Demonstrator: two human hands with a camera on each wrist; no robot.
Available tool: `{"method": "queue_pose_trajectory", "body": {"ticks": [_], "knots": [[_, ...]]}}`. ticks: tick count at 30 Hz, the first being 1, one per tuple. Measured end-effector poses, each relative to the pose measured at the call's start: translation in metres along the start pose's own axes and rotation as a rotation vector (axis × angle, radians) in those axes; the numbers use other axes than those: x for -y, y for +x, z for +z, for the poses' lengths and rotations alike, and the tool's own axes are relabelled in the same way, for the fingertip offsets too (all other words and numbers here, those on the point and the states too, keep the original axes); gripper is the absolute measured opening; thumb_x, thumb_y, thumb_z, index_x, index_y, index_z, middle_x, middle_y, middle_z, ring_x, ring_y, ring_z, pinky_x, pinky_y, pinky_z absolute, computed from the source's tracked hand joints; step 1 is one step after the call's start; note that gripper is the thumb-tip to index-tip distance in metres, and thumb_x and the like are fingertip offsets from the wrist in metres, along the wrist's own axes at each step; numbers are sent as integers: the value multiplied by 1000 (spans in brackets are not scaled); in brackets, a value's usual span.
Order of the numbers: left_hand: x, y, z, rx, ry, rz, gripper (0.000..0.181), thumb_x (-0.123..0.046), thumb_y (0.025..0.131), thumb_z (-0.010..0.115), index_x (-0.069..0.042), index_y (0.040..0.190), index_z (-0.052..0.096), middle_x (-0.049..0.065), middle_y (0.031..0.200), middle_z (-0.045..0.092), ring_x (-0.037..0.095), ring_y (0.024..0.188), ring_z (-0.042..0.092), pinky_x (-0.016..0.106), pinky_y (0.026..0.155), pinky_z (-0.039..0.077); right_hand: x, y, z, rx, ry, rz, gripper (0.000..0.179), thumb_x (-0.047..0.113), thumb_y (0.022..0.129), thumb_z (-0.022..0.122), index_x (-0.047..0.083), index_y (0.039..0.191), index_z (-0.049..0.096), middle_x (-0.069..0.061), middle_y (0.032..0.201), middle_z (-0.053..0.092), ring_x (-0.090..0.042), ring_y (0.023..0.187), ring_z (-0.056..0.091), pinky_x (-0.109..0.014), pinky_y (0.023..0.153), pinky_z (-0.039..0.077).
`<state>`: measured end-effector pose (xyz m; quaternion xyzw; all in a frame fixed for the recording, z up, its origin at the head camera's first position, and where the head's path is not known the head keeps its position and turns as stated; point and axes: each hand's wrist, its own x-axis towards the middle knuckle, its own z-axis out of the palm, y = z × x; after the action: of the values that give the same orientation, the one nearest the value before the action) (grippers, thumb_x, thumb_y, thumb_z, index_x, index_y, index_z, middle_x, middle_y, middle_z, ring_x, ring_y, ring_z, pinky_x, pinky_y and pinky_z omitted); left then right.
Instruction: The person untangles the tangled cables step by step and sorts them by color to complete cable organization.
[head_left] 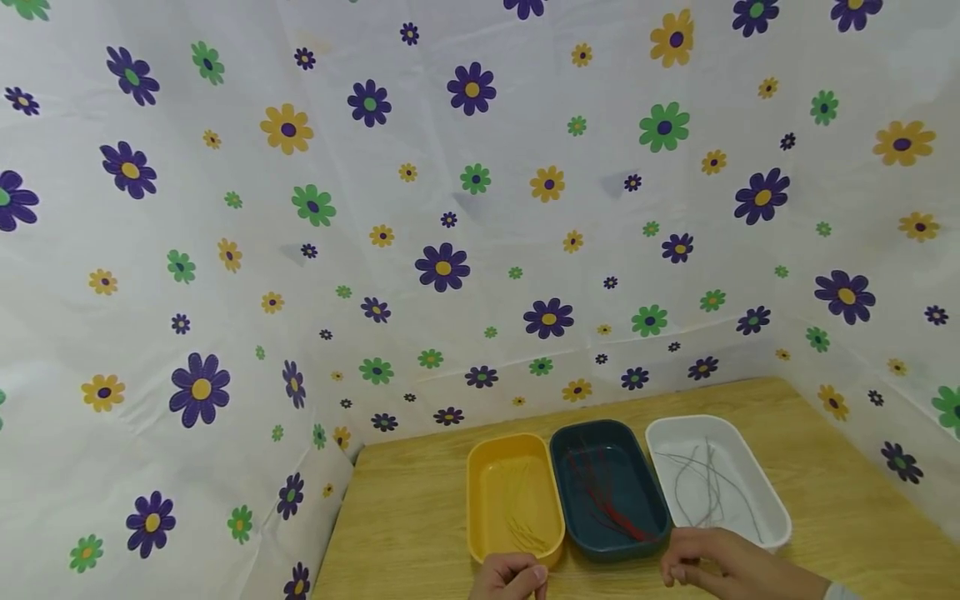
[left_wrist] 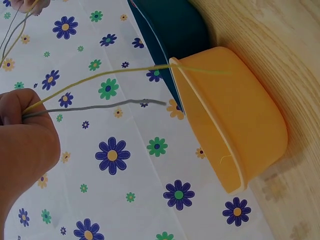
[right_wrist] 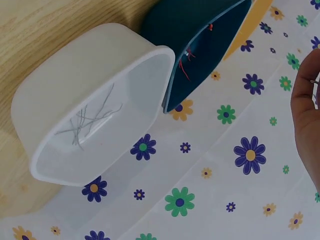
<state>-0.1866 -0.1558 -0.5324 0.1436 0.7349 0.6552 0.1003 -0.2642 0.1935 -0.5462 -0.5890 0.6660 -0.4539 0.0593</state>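
Note:
My left hand (head_left: 510, 577) is in front of the yellow tray, fingers curled. In the left wrist view it grips a thin yellow wire (left_wrist: 100, 75) and a thin grey wire (left_wrist: 95, 107), whose free ends stick out from the fist. My right hand (head_left: 723, 562) is near the front corners of the dark blue and white trays. At the upper left of the left wrist view, grey and yellow strands hang at this hand's fingers. The right wrist view shows a bit of grey wire (right_wrist: 314, 81) pinched there. Head view shows no wire clearly in either hand.
Side by side on the wooden table (head_left: 405, 517) stand a yellow tray (head_left: 474, 500) with yellow wires, a dark blue tray (head_left: 611, 554) with red wires, and a white tray (head_left: 780, 512) with several grey wires. Flower-printed sheeting (head_left: 495, 233) surrounds the table's back and sides.

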Motion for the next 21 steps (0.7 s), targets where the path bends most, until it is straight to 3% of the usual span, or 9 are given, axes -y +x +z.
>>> {"method": "queue_pose_trajectory", "body": {"ticks": [5, 9, 13, 17, 21], "knots": [[0, 4, -3, -8, -32, -34, 49, -23, 102, 60, 24, 87, 57, -8, 56, 40, 0, 46, 31, 18, 45, 25, 2, 1, -3, -56, -42, -22, 39, -14, 101, 52, 18, 117, 65, 1, 101, 66, -5, 85, 60, -21, 71, 54], [-2, 7, -6, -10, -56, -55, 50, -24, 102, 60, 25, 92, 56, -9, 56, 41, 1, 46, 31, 18, 45, 25, 6, 1, -7, -116, -41, 67, 37, -11, 102, 52, 19, 118, 67, 3, 100, 68, -2, 84, 60, -21, 67, 52], [-3, 11, -7, 8, -69, -35, 51, -24, 104, 58, 26, 96, 55, -10, 58, 42, 1, 48, 32, 18, 47, 26, 8, 2, -9, -146, -41, 148, 31, -5, 104, 53, 19, 117, 68, 6, 101, 70, -1, 84, 61, -22, 66, 51], [-3, 13, -8, 14, -85, -18, 50, -21, 106, 55, 28, 98, 54, -11, 58, 41, 0, 48, 32, 18, 47, 25, 7, 5, -9, -181, -89, 134, 30, -4, 103, 58, 21, 115, 70, 7, 98, 69, 2, 83, 59, -20, 64, 51], [1, 11, -6, -7, -97, -23, 50, -22, 105, 55, 28, 99, 54, -11, 59, 40, 0, 48, 31, 18, 47, 24, 4, 6, -4, -265, -161, 108, 33, -6, 99, 63, 23, 111, 73, 8, 93, 65, 1, 76, 56, -19, 61, 48]]}}
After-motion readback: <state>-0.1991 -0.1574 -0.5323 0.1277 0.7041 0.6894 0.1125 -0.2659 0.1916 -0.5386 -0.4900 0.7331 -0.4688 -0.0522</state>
